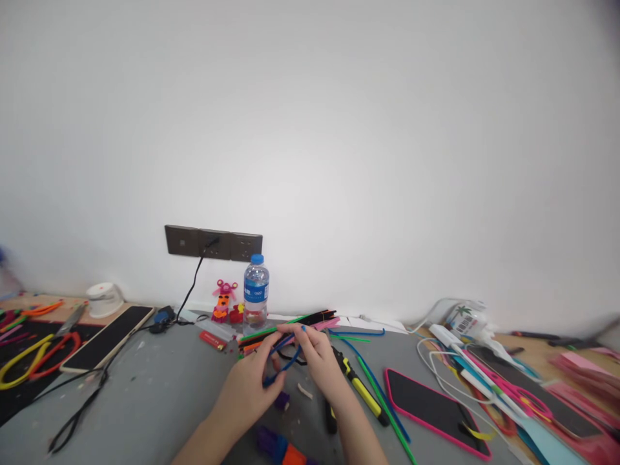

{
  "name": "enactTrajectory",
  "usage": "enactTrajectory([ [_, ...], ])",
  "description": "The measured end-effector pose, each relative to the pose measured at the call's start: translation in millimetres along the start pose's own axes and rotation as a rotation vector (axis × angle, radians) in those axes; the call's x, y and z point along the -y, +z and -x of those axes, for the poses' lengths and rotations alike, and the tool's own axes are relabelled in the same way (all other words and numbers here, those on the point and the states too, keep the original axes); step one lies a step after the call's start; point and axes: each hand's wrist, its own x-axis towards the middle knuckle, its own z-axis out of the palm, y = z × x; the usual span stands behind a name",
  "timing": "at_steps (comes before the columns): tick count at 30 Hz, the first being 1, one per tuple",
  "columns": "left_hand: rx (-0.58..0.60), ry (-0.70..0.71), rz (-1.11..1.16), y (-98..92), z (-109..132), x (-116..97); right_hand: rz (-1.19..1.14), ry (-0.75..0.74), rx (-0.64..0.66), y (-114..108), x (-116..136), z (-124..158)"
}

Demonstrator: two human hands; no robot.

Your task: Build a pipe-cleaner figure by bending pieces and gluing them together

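Above the grey table, a blue pipe cleaner (291, 363) is bent into a loop between my two hands. My left hand (252, 378) pinches it at the left side, fingers curled and thumb pointing inward. The fingertips of my right hand (314, 355) close on its upper end, close to my left fingertips. Behind the hands lies a bundle of pipe cleaners (317, 318) in black, green, pink and orange. Below them are a small purple piece (281, 402), a white scrap (305, 391) and a purple and orange figure (283, 449), partly cut off by the frame.
Yellow and black pliers (365, 395), green pipe cleaners (385, 408) and a pink-cased phone (436, 410) lie to the right. A water bottle (256, 294) stands at the wall beside a small figure (223, 303). Scissors (53, 349), another phone (109, 339) and black cable (99, 381) are left.
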Motion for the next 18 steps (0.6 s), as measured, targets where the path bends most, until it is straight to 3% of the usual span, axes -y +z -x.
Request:
enactTrajectory([
  [4, -0.058, 0.020, 0.012, 2.8, 1.3, 3.5, -0.129, 0.071, 0.068, 5.8, 1.9, 1.7],
  [10, -0.084, 0.101, 0.006, -5.6, -1.0, 3.2, -0.100, -0.027, 0.158, 10.8, 9.1, 3.3],
  [18, -0.081, 0.161, -0.034, -7.9, -2.6, 6.6, -0.097, 0.025, 0.113, 12.8, 2.4, 2.1],
])
